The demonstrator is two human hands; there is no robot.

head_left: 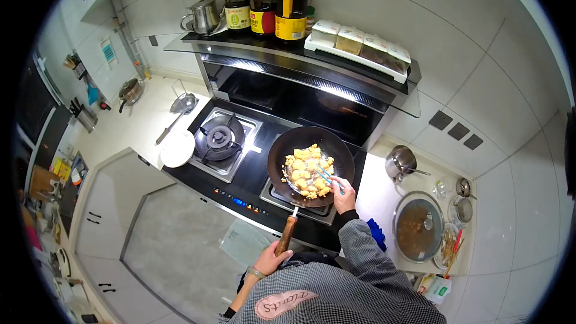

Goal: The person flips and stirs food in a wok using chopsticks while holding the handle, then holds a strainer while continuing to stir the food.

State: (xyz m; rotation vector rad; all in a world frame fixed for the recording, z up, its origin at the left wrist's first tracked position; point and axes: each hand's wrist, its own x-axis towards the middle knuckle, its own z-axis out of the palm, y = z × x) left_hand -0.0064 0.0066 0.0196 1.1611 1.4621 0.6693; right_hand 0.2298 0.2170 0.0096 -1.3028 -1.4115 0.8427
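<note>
A dark wok (277, 171) sits on the right burner of the stove, with yellow pieces that look like scrambled egg (307, 168) spread over its bottom. My left hand (270, 259) is closed round the lower end of its wooden handle (287, 234), which points toward my body. Over the wok's right side, my right hand (343, 195) grips a pair of blue chopsticks (326, 175). Their tips reach into the yellow pieces, and the exact tip contact is too small to tell.
Left of the wok is a bare burner (221, 137), with a white plate (178, 149) and a ladle (170, 129) beyond. On the right counter stand a small pot (401, 163) and a lidded pan (418, 228). Bottles (292, 9) and a seasoning box (360, 48) line the shelf above.
</note>
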